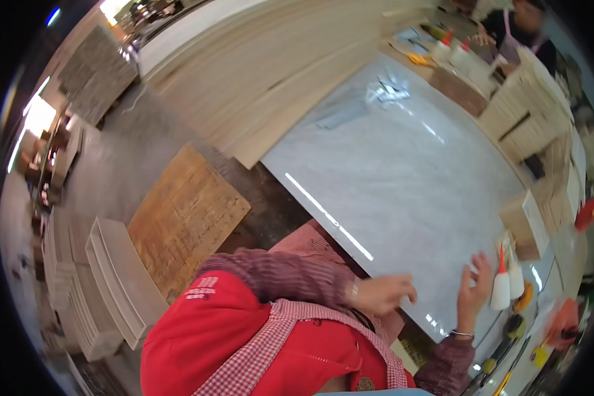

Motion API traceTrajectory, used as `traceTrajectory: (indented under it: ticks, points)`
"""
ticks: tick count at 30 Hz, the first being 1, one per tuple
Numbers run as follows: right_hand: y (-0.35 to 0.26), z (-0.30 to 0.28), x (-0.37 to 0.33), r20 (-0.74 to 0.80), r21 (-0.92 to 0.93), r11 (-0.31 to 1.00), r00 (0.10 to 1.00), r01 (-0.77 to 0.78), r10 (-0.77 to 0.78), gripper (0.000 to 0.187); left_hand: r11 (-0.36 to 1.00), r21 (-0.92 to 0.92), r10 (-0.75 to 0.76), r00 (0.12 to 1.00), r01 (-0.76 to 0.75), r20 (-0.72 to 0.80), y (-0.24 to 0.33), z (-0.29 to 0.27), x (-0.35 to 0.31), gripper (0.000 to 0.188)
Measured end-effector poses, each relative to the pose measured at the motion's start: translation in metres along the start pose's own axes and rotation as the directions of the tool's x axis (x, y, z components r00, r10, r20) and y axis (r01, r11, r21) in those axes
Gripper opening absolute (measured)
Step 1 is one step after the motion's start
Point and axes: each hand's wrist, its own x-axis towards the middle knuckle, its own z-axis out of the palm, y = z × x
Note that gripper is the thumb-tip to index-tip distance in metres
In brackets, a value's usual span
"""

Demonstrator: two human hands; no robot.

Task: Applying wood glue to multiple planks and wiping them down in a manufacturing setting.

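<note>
My left hand (384,295) hovers over the near edge of a grey-white glossy tabletop (389,185), fingers loosely bent and apart with nothing seen in them. To its right my right hand (475,290) is raised above the same surface, thumb and fingers spread, holding nothing. Closest to that hand is a white squeeze bottle with a red pointed tip (500,289), standing just to its right and not touched. Beside the bottle stands another white bottle (516,282). A wooden block-like box (527,226) sits behind them.
Long wooden boards (264,72) are stacked along the far left. Clear plastic wrap (386,92) lies on the far tabletop. Stacked wooden pieces (528,112) line the right side, with a person (518,33) behind. Tools (508,340) lie near right; white frames (115,277) stand left.
</note>
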Motion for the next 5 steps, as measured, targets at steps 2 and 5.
traceTrajectory:
  ticks: [2, 5]
  points:
    - [-0.046, 0.034, 0.017, 0.089, 0.154, 0.986, 0.993, 0.068, -0.083, 0.027, 0.982, 0.181, -0.017, 0.982, 0.052, -0.189, 0.009, -0.060, -0.026, 0.032]
    - [-0.105, 0.064, 0.038, 0.162, 0.286, 0.950, 0.971, 0.124, -0.176, 0.027, 0.920, 0.339, -0.006, 0.875, 0.194, -0.485, 0.054, -0.140, -0.069, 0.037]
